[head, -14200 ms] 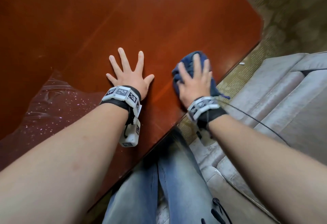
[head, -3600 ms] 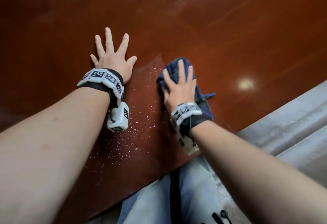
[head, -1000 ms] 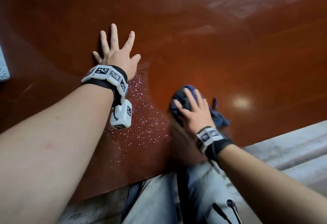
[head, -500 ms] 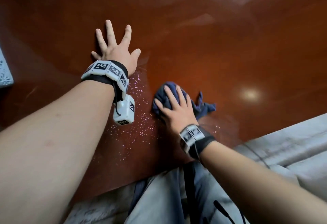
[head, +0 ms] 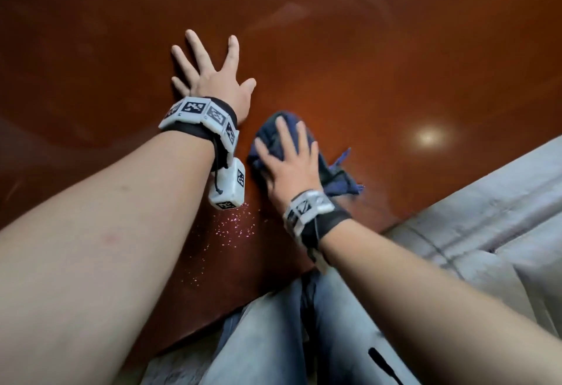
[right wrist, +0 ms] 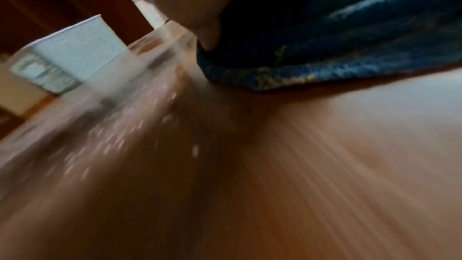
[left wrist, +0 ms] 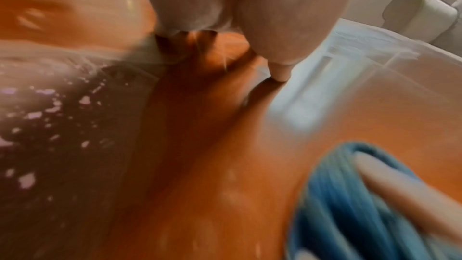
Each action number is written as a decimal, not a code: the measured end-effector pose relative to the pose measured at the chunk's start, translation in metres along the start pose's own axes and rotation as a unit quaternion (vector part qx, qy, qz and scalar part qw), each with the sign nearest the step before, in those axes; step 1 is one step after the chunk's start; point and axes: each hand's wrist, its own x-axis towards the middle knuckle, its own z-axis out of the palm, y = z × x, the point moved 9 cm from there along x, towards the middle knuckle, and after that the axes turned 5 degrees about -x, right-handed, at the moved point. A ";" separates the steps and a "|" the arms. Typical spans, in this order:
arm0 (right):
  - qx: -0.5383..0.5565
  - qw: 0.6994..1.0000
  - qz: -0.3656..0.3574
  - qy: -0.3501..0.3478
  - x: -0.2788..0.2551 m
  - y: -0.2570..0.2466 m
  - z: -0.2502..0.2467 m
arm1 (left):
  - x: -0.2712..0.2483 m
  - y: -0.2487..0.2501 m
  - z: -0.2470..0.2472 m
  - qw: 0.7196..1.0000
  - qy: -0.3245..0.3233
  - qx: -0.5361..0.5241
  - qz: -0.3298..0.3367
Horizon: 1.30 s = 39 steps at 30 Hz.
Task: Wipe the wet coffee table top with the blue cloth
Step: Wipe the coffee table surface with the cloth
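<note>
Hidden or unclear: much of the crumpled dark blue cloth lies under the right hand, so its full outline cannot be seen; both wrist views are smeared with blur, and the right wrist view shows only the thumb side of the hand over the cloth.
Cut off: a pale blue-white box-like object stands at the surface's far left part in the right wrist view; what it is, or whether it holds anything, cannot be made out.
Cloth: bunched in folds, with a frayed corner sticking out to the right of the hand; in the left wrist view it reads a brighter blue.
Cloth position: on the glossy reddish-brown wooden coffee table top, near the edge closest to the person, just right of the left wrist.
Right hand: lies flat on the cloth, fingers straight and slightly spread, pressing it onto the surface.
Left hand: palm down on the bare wood, fingers splayed wide, holding nothing; its thumb tip touches the surface.
Wetness: a scatter of glinting droplets sits between the two wrists and the near edge; a round light reflection shines toward the right edge.
Surroundings: blue jeans show below the near edge, and a grey upholstered sofa runs beside the right edge.
</note>
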 end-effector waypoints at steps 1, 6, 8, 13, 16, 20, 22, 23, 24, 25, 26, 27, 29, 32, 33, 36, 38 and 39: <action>-0.005 1.000 -0.026 -0.004 -0.016 -0.002 0.005 | -0.001 0.006 0.004 1.000 -0.002 0.008 0.007; -0.005 0.997 -0.048 -0.057 -0.066 0.066 0.007 | -0.013 0.025 0.022 0.998 -0.007 0.043 0.040; 0.001 0.999 0.003 -0.043 -0.055 0.105 -0.004 | -0.020 0.032 0.030 0.997 -0.014 0.053 0.050; 0.009 0.994 0.106 -0.039 0.005 0.116 -0.025 | -0.034 0.036 0.041 0.995 -0.023 0.071 0.064; 0.021 0.997 0.072 -0.015 -0.009 0.076 -0.014 | -0.038 0.033 0.043 0.994 -0.021 0.078 0.069; 0.027 0.999 -0.009 -0.037 -0.071 0.061 0.012 | -0.046 0.033 0.049 0.994 -0.017 0.088 0.067; 0.028 0.997 -0.012 -0.066 -0.093 0.084 0.014 | -0.052 0.035 0.054 0.993 -0.020 0.092 0.068; 0.027 0.997 -0.003 -0.071 -0.098 0.102 0.010 | -0.055 0.037 0.057 0.993 -0.022 0.092 0.067; 0.023 0.998 0.016 -0.064 -0.098 0.121 0.003 | -0.057 0.038 0.060 0.993 -0.025 0.093 0.066; 0.017 0.998 0.040 -0.051 -0.093 0.139 -0.004 | -0.060 0.039 0.063 0.993 -0.027 0.095 0.064; 0.010 0.997 0.064 -0.046 -0.083 0.154 -0.011 | -0.063 0.040 0.066 0.993 -0.029 0.096 0.065; 0.002 0.995 0.083 -0.054 -0.073 0.164 -0.014 | -0.066 0.041 0.069 0.992 -0.033 0.099 0.066; -0.005 0.993 0.103 -0.059 -0.054 0.163 -0.018 | -0.071 0.043 0.075 0.992 -0.038 0.100 0.070; 0.006 0.994 0.102 -0.030 -0.045 0.134 -0.015 | -0.077 0.043 0.080 0.992 -0.043 0.094 0.069; 0.008 0.996 0.088 -0.028 -0.049 0.120 -0.009 | -0.078 0.042 0.080 0.993 -0.043 0.091 0.069; 0.005 0.999 0.023 -0.038 -0.076 0.089 0.008 | -0.082 0.041 0.081 0.992 -0.042 0.090 0.073; -0.004 0.998 -0.019 -0.057 -0.099 0.092 0.016 | -0.085 0.040 0.083 0.992 -0.045 0.094 0.072; -0.008 0.997 -0.034 -0.069 -0.110 0.100 0.019 | -0.087 0.039 0.085 0.992 -0.047 0.098 0.070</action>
